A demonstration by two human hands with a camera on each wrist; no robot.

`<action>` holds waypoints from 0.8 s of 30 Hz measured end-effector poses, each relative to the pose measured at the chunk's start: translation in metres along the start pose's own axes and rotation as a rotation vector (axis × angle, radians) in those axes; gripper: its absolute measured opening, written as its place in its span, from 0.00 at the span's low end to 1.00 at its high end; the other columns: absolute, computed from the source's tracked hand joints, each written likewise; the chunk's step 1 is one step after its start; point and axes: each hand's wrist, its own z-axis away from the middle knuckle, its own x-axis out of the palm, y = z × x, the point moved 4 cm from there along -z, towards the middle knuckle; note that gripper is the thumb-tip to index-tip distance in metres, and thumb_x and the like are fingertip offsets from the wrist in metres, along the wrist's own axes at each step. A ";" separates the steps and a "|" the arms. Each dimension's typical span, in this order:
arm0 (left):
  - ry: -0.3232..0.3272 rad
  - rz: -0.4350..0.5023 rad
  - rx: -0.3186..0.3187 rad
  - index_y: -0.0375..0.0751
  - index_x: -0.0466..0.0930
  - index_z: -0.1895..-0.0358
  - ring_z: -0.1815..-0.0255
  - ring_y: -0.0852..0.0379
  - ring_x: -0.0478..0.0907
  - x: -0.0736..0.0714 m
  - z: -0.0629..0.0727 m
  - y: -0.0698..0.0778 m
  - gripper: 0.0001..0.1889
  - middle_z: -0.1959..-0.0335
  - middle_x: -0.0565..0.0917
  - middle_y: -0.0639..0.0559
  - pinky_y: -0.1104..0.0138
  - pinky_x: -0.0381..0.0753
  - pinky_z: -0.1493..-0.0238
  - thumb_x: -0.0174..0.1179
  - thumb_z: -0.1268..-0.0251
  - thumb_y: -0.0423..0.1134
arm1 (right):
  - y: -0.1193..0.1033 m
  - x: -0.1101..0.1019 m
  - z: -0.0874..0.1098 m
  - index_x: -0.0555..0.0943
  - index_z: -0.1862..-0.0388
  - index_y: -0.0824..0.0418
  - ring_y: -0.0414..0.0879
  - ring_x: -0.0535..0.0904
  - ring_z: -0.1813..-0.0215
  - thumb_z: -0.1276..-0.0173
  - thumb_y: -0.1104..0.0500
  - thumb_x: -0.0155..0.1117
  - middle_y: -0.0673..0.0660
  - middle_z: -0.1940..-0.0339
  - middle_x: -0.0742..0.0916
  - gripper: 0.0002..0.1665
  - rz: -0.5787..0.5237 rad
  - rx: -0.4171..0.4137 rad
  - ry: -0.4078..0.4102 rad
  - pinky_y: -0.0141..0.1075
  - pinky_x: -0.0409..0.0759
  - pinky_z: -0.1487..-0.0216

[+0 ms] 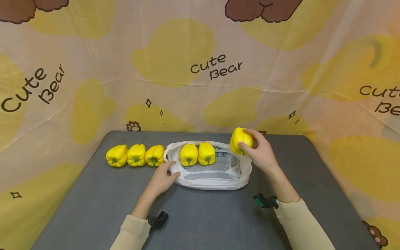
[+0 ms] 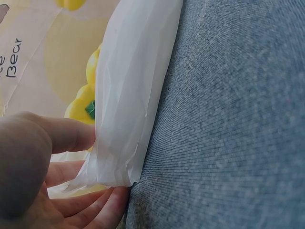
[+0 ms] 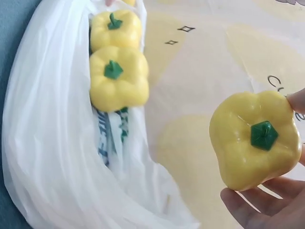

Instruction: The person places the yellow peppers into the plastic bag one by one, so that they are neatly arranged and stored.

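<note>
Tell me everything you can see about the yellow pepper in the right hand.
The yellow pepper is plump and lobed, with a smooth, glossy skin that looks like plastic. A green, five-sided stem cap with a short stub faces the right wrist camera. The right hand holds it between thumb and fingers, near the right end of the white bag. Whether it touches the bag is unclear.

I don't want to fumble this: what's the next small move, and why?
Probably bring the right hand inward and lower the held pepper into the bag: it's near the right end, the left hand holds the left end, and there's room beside the two peppers inside.
</note>
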 end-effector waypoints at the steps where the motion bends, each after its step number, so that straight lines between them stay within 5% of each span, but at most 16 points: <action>1: 0.000 -0.001 0.002 0.35 0.74 0.31 0.50 0.46 0.75 0.000 0.000 0.000 0.28 0.42 0.77 0.37 0.50 0.77 0.48 0.64 0.31 0.42 | 0.000 0.003 -0.001 0.71 0.26 0.59 0.60 0.76 0.45 0.29 0.50 0.68 0.62 0.31 0.75 0.36 -0.008 -0.007 -0.010 0.45 0.81 0.53; 11: -0.006 -0.004 -0.008 0.36 0.73 0.30 0.48 0.45 0.76 0.001 0.001 -0.002 0.28 0.41 0.76 0.37 0.49 0.78 0.46 0.64 0.30 0.43 | 0.010 0.029 -0.009 0.71 0.27 0.60 0.58 0.74 0.39 0.30 0.54 0.68 0.62 0.32 0.75 0.35 -0.047 -0.027 -0.069 0.54 0.78 0.41; 24: 0.004 -0.007 0.002 0.36 0.74 0.31 0.50 0.46 0.76 0.001 0.001 -0.001 0.28 0.43 0.77 0.37 0.50 0.77 0.47 0.64 0.31 0.42 | 0.028 0.055 -0.013 0.70 0.25 0.58 0.61 0.73 0.34 0.29 0.52 0.67 0.63 0.28 0.73 0.36 -0.009 0.036 -0.143 0.54 0.79 0.41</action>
